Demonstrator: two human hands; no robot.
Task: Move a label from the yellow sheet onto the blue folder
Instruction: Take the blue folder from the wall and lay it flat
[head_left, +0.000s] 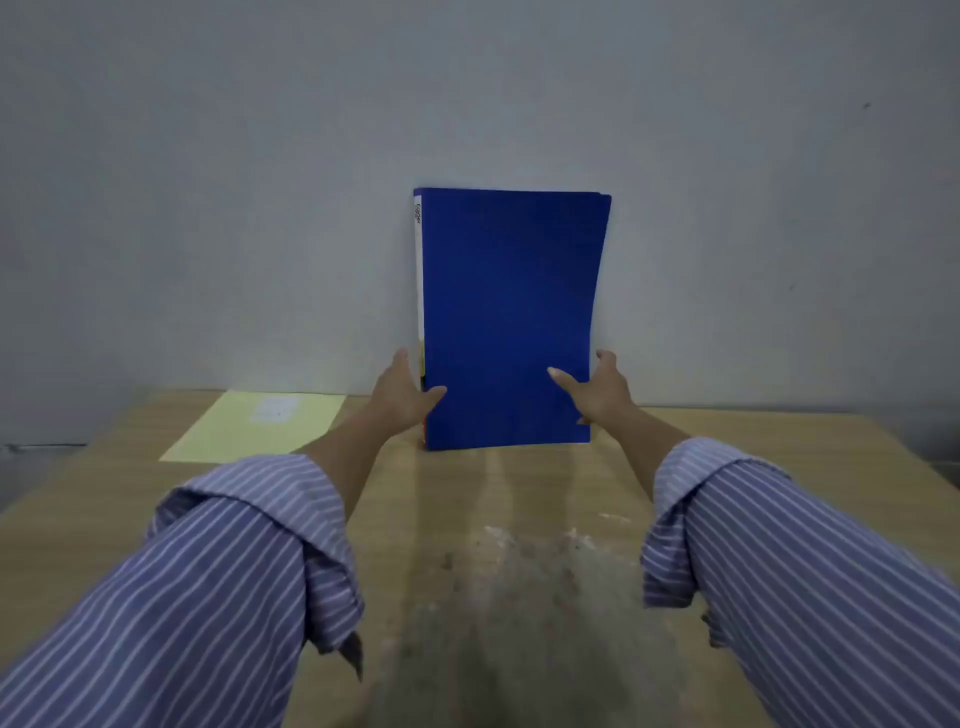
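At far centre of the counter (467, 499), blue folder (506, 317) stands upright on its bottom edge, close to the grey wall (260, 156); can't tell if it touches the wall. Spine on left side, white strip with small print running down it. Right edge of the cover bows slightly inward.

Left hand (402, 392) grips the folder's lower left edge by the spine, thumb on the front cover, fingers wrapped behind. Right hand (597, 389) grips the lower right edge, thumb laid across the front, fingers curled round the edge. Both hands closed on the folder, one each side.

Yellow sheet (254, 428) lies flat on the counter, far left, apart from the folder and just left of the left forearm. Pale white label (272, 409) sits on the sheet's far part, blurry, no print readable.

Both arms reach forward in blue-and-white striped sleeves (208, 597), cuffs rolled back. Near centre of the counter shows a worn, scuffed grey patch (519, 597).
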